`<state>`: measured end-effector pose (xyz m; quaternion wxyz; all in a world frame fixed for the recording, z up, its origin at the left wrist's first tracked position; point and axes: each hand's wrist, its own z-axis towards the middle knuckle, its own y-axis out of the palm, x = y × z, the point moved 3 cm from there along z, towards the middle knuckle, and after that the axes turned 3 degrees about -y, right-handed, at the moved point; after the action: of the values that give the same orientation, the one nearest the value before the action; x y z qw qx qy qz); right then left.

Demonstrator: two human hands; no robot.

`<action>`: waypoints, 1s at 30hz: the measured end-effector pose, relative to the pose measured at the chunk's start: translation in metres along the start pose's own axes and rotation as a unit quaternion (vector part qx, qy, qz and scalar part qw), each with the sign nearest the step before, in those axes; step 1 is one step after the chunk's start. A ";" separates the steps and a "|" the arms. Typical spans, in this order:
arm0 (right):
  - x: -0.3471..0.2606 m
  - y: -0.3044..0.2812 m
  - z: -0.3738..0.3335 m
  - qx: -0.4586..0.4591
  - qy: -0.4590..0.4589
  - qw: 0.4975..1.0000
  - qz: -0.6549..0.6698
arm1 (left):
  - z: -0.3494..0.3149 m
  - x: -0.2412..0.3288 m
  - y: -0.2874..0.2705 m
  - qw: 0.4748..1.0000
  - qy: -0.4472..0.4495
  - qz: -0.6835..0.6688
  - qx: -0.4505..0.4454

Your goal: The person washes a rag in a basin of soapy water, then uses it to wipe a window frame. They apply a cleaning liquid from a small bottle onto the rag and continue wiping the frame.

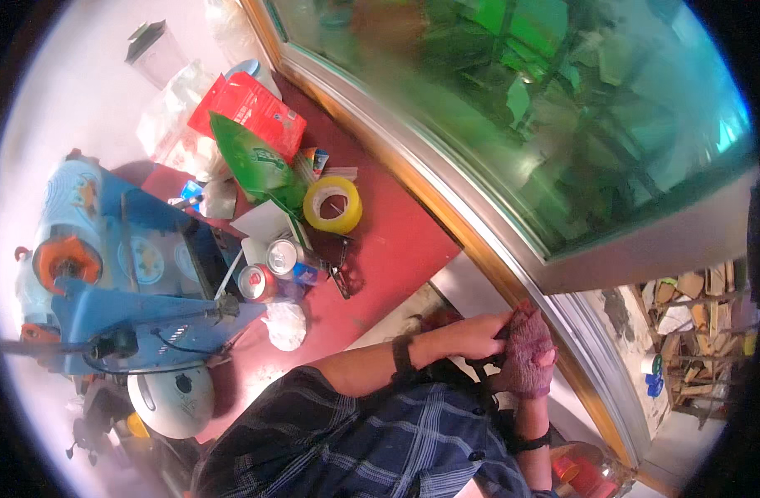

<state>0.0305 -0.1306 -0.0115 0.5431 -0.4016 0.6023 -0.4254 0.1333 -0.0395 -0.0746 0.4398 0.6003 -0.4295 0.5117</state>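
My left hand [479, 335] is bare, with a dark band on its wrist, and reaches in from the left. Its fingers are closed at the side of my right hand [525, 365]; what they grip is hidden there. A worn, purplish-grey knit glove [529, 336] covers my right hand, and a patch of skin shows near its middle. The right fingers are hard to make out under the glove. Something dark lies just below the left fingers, too unclear to name. Both hands meet in front of my plaid shirt [396, 432], beside the metal window frame.
On the red tabletop [380, 274] are a yellow tape roll [332, 205], two cans [285, 256], a crumpled white tissue [285, 325], and green and red bags [255, 108]. A blue machine [147, 257] and white helmet [171, 400] stand left. Green glass [562, 124] fills the upper right.
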 end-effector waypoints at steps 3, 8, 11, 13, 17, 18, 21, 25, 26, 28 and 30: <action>-0.007 0.005 0.022 0.001 -0.016 1.000 0.017 | -0.001 -0.014 -0.019 0.999 0.007 0.019 0.025; -0.005 0.027 0.031 -0.021 -0.041 0.999 -0.012 | -0.005 -0.033 -0.035 0.998 0.010 0.029 0.059; -0.018 0.014 0.047 -0.064 -0.046 0.993 -0.083 | -0.006 -0.043 -0.038 0.997 0.013 0.030 0.076; -0.018 0.014 0.049 -0.096 -0.065 0.987 -0.108 | -0.009 -0.047 -0.041 0.992 0.041 0.047 0.113; 0.008 0.036 0.048 -0.132 -0.098 0.986 -0.007 | -0.024 -0.029 -0.064 0.996 0.031 -0.067 0.051; 0.015 0.041 0.046 -0.135 -0.101 0.986 0.007 | -0.028 -0.020 -0.064 0.993 0.025 -0.113 0.021; 0.028 0.049 0.049 -0.133 -0.116 0.983 0.046 | -0.037 0.001 -0.062 0.977 0.044 -0.207 -0.007; -0.022 -0.006 0.069 -0.070 -0.197 0.977 0.050 | -0.041 0.011 -0.055 0.957 0.074 -0.278 0.026; -0.017 0.000 0.071 -0.115 -0.174 0.977 0.037 | -0.040 0.008 -0.053 0.965 0.062 -0.250 0.046; -0.008 0.008 0.073 -0.145 -0.155 0.977 0.014 | -0.036 0.003 -0.052 0.977 0.036 -0.191 0.088; -0.015 -0.005 0.077 -0.053 -0.195 0.979 -0.002 | -0.039 0.003 -0.059 0.983 0.040 -0.101 0.151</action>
<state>0.1086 -0.1239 -0.0062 0.6271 -0.5063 0.5061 -0.3070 0.1813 0.0123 -0.0733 0.4110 0.6789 -0.2664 0.5470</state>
